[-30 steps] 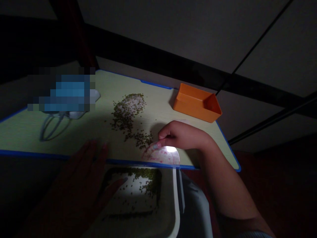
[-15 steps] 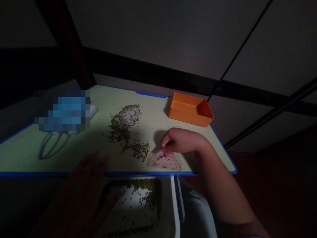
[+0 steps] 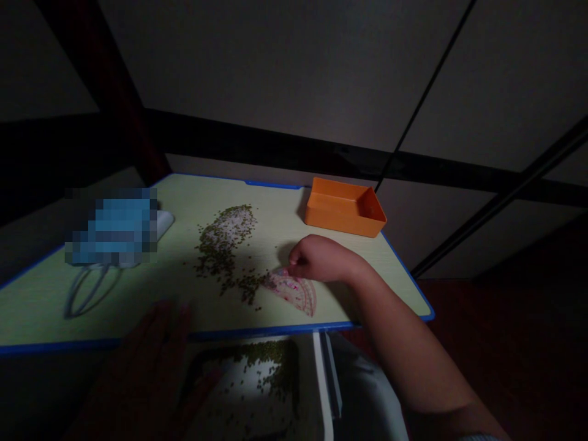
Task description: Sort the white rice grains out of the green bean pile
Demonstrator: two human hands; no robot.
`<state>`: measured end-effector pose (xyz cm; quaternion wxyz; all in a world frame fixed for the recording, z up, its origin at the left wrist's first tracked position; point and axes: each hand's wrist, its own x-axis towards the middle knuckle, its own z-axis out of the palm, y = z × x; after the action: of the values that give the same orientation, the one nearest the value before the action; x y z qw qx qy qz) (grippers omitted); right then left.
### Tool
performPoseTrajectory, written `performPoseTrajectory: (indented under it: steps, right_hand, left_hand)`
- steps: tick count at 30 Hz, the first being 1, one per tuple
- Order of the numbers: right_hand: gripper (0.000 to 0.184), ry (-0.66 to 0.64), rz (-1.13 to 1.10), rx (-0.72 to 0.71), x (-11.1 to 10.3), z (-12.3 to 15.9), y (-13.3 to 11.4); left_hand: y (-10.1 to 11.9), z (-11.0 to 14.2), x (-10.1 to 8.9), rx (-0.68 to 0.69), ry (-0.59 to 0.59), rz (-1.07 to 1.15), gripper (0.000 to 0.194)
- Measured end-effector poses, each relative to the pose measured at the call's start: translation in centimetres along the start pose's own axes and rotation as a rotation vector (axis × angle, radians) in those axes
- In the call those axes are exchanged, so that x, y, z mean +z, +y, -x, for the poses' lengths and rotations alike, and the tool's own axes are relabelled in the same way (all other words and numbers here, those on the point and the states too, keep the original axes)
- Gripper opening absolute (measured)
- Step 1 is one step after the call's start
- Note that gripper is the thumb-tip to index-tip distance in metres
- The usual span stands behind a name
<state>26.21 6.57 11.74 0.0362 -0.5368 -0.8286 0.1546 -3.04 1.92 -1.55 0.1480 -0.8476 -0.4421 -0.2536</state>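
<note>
- Your right hand (image 3: 316,258) reaches inward, wrist bent.
- It pinches the protractor (image 3: 296,294).
- Your left hand (image 3: 135,361) is open, fingers stretched past the table (image 3: 278,214) edge.

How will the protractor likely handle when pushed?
The protractor is probably light: thin and see-through. Its straight edge looks unbent with the right hand at its rim, suggesting stiffness. Nearly flat, it may slide rather than roll.
</note>
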Motion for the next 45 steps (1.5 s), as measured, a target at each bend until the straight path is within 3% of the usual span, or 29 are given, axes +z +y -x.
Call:
performPoseTrajectory:
  steps: [8,17,25,30,34,38,45]
  right_hand:
    - [0.017,-0.033,0.006,0.113,-1.0,0.6,1.3]
    - [0.026,0.035,-0.032,0.206,-1.8,1.3,3.3]
    - [0.022,-0.020,0.003,0.172,-1.2,0.7,2.5]
    - [0.022,-0.054,-0.131,0.068,-1.1,0.8,2.5]
    - [0.022,-0.050,-0.177,0.098,-1.6,1.4,2.7]
    - [0.017,-0.127,-0.196,0.123,-1.9,1.5,2.8]
    - [0.020,-0.150,-0.180,0.073,-1.4,1.1,2.5]
  left_hand:
    - [0.3,-0.4,-0.4,0.002,0.006,0.026,0.079]
    - [-0.1,-0.3,0.0,0.033,0.040,0.034,0.081]
    - [-0.2,0.0,0.0,0.005,-0.002,0.015,0.081]
    - [0.0,0.0,-0.2,0.005,0.017,0.047,0.080]
    - [0.2,-0.2,-0.5,0.004,-0.020,0.023,0.082]
    - [0.2,-0.3,-0.4,0.013,0.013,0.011,0.080]
    - [0.4,-0.4,-0.5,-0.001,0.009,0.045,0.079]
